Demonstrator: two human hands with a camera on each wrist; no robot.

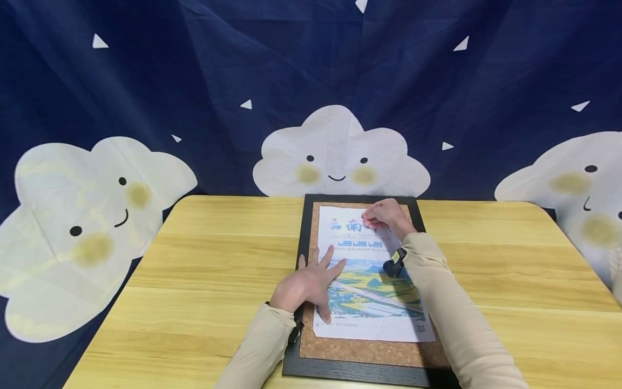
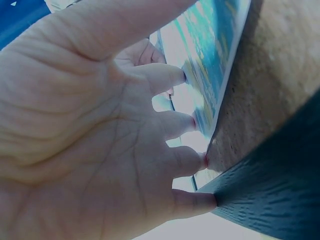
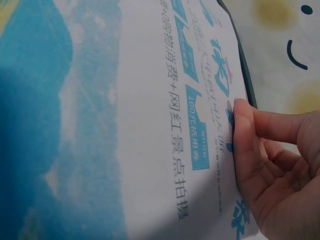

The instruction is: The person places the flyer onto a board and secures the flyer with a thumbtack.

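Backdrop (image 1: 204, 81): a dark blue cloth printed with smiling white clouds, hung behind both hands. Table (image 1: 486, 270): a light wooden top, spread under both hands and out to either side of them. Board (image 1: 359, 351): a cork panel in a black frame, laid flat on the table beneath both hands. Poster (image 1: 374, 302): a printed sheet with a landscape picture and blue characters, laid on the cork between the two hands and under them; its near edge is seen just short of the frame's near rail.

Left hand (image 1: 306, 286): laid palm down with the fingers spread and straight; the fingertips (image 2: 192, 122) are pressed on the poster's left margin, on the cork beside it and on the black frame, as shown in the left wrist view. Right hand (image 1: 389, 216): placed beyond the left hand, at the poster's upper right area; its fingers are curled and held close together, and the fingertips (image 3: 240, 112) are set against the printed paper in the right wrist view. Whether something small is pinched between them cannot be told. Sleeves: beige, worn on both forearms, each with a dark wrist unit (image 1: 394, 263) just behind the hand
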